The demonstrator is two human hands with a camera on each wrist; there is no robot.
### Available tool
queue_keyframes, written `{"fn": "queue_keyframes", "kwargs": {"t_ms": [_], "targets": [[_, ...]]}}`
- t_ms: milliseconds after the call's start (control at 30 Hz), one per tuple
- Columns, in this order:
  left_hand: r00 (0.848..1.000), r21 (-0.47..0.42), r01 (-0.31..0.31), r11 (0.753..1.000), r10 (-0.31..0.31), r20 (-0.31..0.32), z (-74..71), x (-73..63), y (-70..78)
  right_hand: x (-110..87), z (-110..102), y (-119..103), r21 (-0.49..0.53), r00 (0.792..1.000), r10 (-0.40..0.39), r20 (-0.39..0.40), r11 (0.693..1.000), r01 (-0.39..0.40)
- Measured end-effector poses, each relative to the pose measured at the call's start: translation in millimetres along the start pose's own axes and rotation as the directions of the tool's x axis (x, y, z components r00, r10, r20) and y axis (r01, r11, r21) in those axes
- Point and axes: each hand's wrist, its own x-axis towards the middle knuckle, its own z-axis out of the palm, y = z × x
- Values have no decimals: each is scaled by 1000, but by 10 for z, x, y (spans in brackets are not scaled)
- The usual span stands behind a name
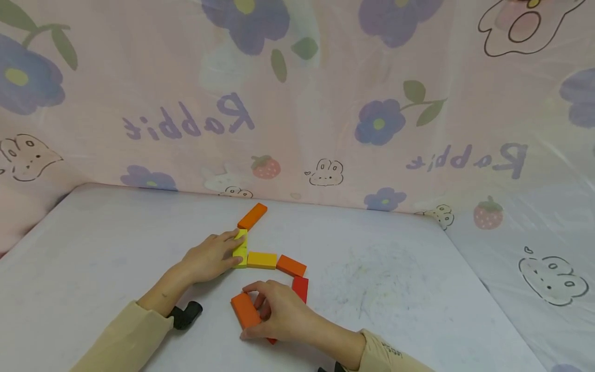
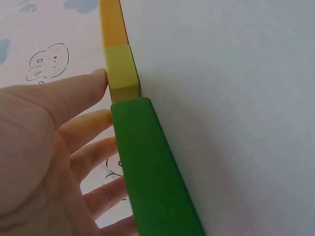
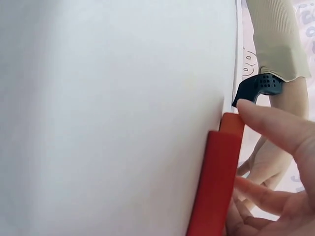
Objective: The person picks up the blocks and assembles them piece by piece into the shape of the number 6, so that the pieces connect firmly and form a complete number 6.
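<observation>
Fingertips of my left hand (image 1: 209, 258) touch a pair of yellow blocks (image 1: 240, 251) in the head view, the fingers loosely extended. From the left wrist, the thumb lies against a yellow block (image 2: 122, 71), with a green block (image 2: 147, 162) beside the fingers. My right hand (image 1: 288, 315) pinches an orange block (image 1: 245, 310) between thumb and fingers, nearer the body. The right wrist view shows the thumb at that orange block's end (image 3: 233, 123), behind a red block (image 3: 216, 177). Part of a red piece is hidden under this hand.
From the yellow pair, a yellow-orange block (image 1: 262, 260), an orange block (image 1: 291, 265) and a red block (image 1: 300, 289) curve rightward and nearer. Another orange block (image 1: 253, 216) lies beyond the left hand. A patterned cloth (image 1: 297, 129) hangs behind the white table (image 1: 395, 310).
</observation>
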Motion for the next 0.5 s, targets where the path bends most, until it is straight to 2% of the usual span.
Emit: {"fn": "queue_keyframes", "kwargs": {"t_ms": [300, 500], "targets": [[1000, 7, -15, 1000, 16, -16, -1, 12, -12, -46, -62, 34, -12, 1000, 1, 17, 1000, -1], [1000, 13, -10, 1000, 10, -15, 30, 23, -27, -137, -143, 103, 31, 999, -11, -53, 999, 13]]}}
